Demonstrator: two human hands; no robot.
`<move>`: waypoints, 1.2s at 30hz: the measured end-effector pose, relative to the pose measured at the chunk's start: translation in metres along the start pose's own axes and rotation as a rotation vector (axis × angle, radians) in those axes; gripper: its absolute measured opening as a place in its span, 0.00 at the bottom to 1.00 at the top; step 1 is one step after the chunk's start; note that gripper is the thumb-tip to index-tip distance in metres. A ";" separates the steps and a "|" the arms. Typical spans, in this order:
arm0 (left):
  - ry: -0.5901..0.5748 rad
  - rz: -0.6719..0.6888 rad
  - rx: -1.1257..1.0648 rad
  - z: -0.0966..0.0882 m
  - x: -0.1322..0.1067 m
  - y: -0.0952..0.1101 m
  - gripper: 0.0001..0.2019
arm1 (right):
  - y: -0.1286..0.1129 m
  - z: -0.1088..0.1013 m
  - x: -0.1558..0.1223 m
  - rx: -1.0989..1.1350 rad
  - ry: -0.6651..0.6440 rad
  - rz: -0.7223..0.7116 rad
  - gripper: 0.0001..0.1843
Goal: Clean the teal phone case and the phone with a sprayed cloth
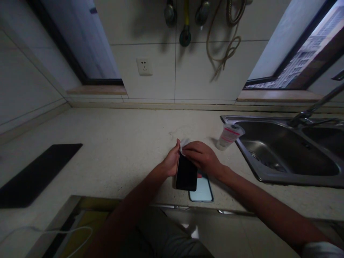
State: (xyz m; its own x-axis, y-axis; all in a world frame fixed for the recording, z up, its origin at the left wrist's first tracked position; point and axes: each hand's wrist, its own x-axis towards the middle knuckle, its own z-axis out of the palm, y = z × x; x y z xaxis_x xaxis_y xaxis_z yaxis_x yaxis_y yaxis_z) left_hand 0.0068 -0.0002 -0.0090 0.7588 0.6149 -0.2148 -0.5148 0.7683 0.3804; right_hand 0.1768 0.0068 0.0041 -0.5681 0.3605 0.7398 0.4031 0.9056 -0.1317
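My left hand (171,160) grips a smartphone (186,175) by its left side, thumb up along the edge. The phone's dark screen faces me, tilted above the counter. At its upper end, my right hand (202,156) has its fingers pressed together on a thin whitish wipe (184,145), which lies against the top of the phone. Partly beneath the phone, a pale blue phone-shaped piece with a dark rim (201,190) lies on the counter near the front edge. Whether it is a second phone or a case, I cannot tell.
To the right stands a clear plastic cup with pink print (228,136), beside the steel sink (252,172) with its faucet (303,116). A black flat panel (40,175) lies on the counter (120,143) at left. A white cable (64,231) hangs at lower left.
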 end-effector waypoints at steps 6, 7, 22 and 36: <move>-0.110 -0.035 0.083 0.003 -0.005 0.002 0.43 | 0.017 -0.010 -0.001 -0.021 0.074 0.279 0.10; -0.132 -0.036 0.096 0.003 -0.006 0.002 0.44 | 0.019 -0.012 -0.001 -0.021 0.083 0.304 0.09; 0.066 0.094 0.030 0.014 -0.012 0.012 0.39 | 0.011 -0.021 0.004 -0.022 0.067 0.138 0.08; 0.077 0.276 0.033 0.013 -0.017 0.025 0.39 | 0.032 -0.073 0.003 -0.414 -0.510 0.943 0.08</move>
State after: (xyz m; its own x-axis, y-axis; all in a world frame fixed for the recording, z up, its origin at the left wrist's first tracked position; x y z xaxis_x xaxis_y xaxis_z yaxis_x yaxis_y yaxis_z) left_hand -0.0138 0.0062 0.0156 0.5588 0.8124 -0.1666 -0.6833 0.5648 0.4627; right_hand 0.2403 0.0206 0.0497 -0.1017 0.9901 0.0964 0.9738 0.1189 -0.1938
